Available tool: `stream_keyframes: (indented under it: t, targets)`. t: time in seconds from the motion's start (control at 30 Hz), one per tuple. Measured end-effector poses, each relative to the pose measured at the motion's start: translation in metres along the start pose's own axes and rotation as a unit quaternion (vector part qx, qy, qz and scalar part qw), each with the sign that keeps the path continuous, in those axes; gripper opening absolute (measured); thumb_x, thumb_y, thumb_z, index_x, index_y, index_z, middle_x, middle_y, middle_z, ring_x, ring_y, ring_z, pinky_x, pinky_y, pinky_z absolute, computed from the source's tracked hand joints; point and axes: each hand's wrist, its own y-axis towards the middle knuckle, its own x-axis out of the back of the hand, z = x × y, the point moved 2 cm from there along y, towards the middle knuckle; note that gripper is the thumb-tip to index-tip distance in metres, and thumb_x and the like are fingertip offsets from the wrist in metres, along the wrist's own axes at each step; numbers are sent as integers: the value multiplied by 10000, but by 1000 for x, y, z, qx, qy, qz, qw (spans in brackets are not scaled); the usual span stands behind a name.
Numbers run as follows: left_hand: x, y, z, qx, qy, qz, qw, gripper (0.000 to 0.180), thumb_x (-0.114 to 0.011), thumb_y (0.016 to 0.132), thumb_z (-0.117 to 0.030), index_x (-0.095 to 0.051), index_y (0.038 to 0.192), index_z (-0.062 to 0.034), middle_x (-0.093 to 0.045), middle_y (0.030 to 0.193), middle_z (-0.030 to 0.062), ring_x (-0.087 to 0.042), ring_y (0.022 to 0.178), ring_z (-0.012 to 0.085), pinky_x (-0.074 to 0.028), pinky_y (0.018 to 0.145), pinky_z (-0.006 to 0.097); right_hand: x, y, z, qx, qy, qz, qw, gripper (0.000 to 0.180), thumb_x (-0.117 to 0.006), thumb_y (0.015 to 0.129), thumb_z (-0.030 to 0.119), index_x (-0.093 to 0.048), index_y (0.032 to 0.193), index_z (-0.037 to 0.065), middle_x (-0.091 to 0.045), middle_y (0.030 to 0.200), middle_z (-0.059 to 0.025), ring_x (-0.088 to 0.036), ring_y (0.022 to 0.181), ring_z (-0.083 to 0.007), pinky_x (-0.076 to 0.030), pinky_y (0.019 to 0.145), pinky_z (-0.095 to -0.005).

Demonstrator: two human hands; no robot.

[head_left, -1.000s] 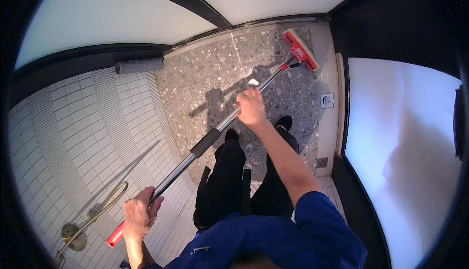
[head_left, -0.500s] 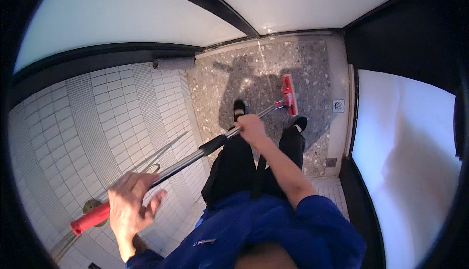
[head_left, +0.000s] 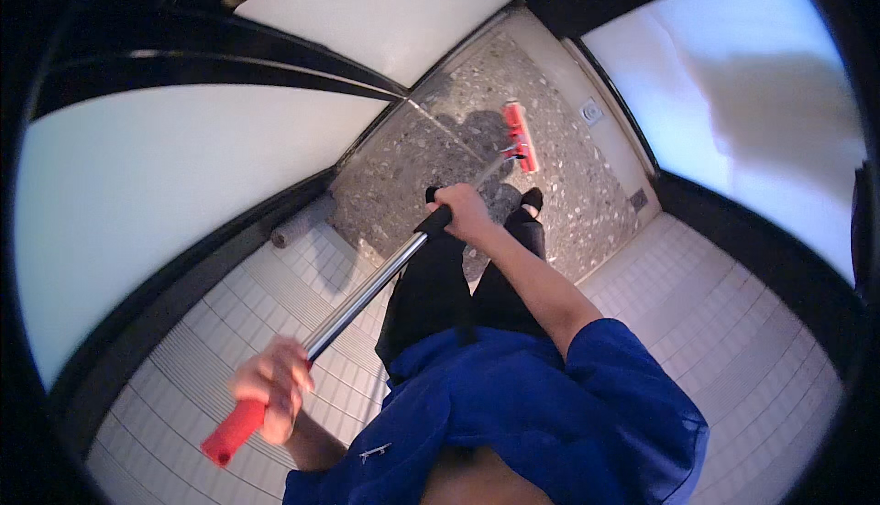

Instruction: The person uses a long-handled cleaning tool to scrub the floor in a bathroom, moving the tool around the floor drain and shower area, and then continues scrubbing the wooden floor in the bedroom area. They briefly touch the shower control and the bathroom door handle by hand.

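Across my body slants a long-handled sponge mop with a steel pole (head_left: 359,299), a red end grip (head_left: 231,433) and a narrow red head (head_left: 521,137) with a pale edge. The head is over the grey speckled floor (head_left: 573,193), beyond my shoes. My left hand (head_left: 275,384) is closed round the upper end of the handle, by the red grip. Lower on the pole, next to its black sleeve (head_left: 434,222), my right hand (head_left: 465,214) wraps around it. The left hand is slightly blurred.
Frosted pale panels (head_left: 165,193) in dark frames stand at the left, ahead and at the right. A rolled grey mat (head_left: 302,221) lies by the left frame. White tiles (head_left: 706,303) cover the floor nearer me. Small square fittings (head_left: 591,112) sit along the right border.
The view has turned, bringing a round knob and more tiles at right into sight. My left hand has gone from loose, spread fingers to closed round the handle; my right hand still holds the pole.
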Motion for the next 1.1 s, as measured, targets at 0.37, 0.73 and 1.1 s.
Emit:
stream_keyframes:
  t: [0.37,0.73,1.1]
  targets:
    - [-30,43,-84,-102,63,340,933,272,-761,806,-234,-543,663,-154,-650,623,-4,-690,607,151,-503,639,265,10,-58,57,-59,9,-72,996,200,-704,675,184,-566,807,126,-594,770,-80,-601,831,-326,-460,729,-442]
    - [-269,11,134,76,-7,519,851,200,-724,765,4,-543,705,-54,-605,807,65,-605,961,253,-470,883,376,177,-324,-110,-442,-157,-228,853,400,-717,672,144,-569,1040,91,-601,1061,-146,-559,1067,-356,-476,880,-428]
    - [-160,173,43,7,120,452,884,279,-724,774,-260,-569,649,-65,-677,742,98,-677,747,283,-506,843,454,100,-95,-31,-267,-41,-331,904,330,-765,589,124,-629,889,105,-628,882,-114,-611,890,-334,-492,800,-419]
